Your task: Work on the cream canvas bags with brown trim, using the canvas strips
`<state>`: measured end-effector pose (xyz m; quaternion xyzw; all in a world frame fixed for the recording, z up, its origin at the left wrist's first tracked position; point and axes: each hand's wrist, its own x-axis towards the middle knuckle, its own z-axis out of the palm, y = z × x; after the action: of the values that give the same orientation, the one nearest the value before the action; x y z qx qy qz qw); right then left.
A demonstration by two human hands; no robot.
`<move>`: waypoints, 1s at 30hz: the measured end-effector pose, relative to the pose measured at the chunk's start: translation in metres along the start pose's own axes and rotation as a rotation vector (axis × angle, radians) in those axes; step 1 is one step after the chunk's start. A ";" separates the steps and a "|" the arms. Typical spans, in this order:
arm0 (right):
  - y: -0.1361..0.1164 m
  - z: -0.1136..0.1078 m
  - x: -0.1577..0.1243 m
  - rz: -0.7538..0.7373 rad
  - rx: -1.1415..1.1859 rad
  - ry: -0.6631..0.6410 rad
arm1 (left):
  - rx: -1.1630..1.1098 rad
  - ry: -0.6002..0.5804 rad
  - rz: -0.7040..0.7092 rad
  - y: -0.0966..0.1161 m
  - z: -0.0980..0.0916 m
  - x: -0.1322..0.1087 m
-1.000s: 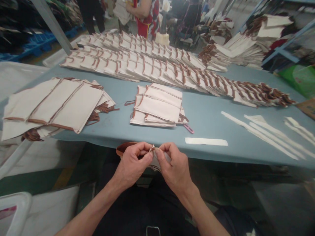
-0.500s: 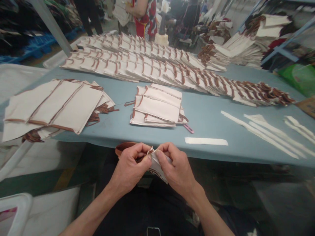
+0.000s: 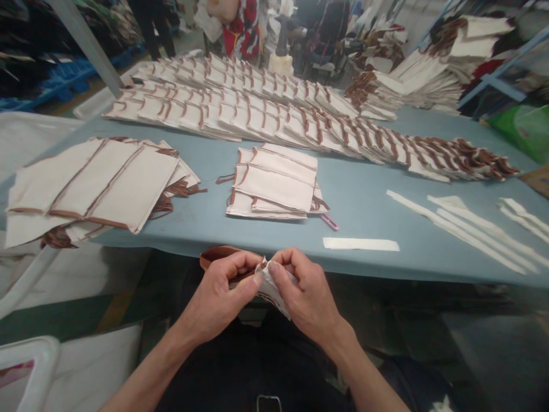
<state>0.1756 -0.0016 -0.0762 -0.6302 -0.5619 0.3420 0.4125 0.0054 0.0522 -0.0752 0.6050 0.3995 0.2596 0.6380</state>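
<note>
Below the near edge of the blue table [image 3: 364, 200], my left hand [image 3: 218, 294] and my right hand [image 3: 302, 292] meet thumb to thumb. Both pinch one small cream cloth bag [image 3: 270, 286] with a brown strap [image 3: 217, 256] that loops out to the left of my left hand. Most of the bag is hidden behind my fingers. On the table just beyond my hands lies a small pile of the same cream bags [image 3: 277, 183] with brown trim.
A larger fanned pile of bags [image 3: 94, 183] lies at the left, long overlapping rows [image 3: 300, 117] across the back. White paper strips [image 3: 360, 244] and a pink tool [image 3: 329, 222] lie to the right. A person in red [image 3: 240, 28] stands at the far side. A white bin [image 3: 30, 360] is at bottom left.
My hands have stayed in place, working the bag's edge; more of the white cloth now shows below my right thumb. The person at the far side has shifted.
</note>
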 end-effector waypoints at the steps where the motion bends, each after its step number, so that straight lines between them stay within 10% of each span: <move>1: 0.001 0.001 0.000 -0.001 0.005 0.001 | -0.003 0.010 -0.016 -0.001 0.001 0.001; 30: -0.002 -0.002 -0.016 -0.098 0.028 0.005 | 0.113 0.114 0.094 0.001 0.005 -0.007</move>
<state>0.1743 -0.0172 -0.0742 -0.5970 -0.5861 0.3278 0.4389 0.0062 0.0436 -0.0734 0.6423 0.4203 0.3001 0.5664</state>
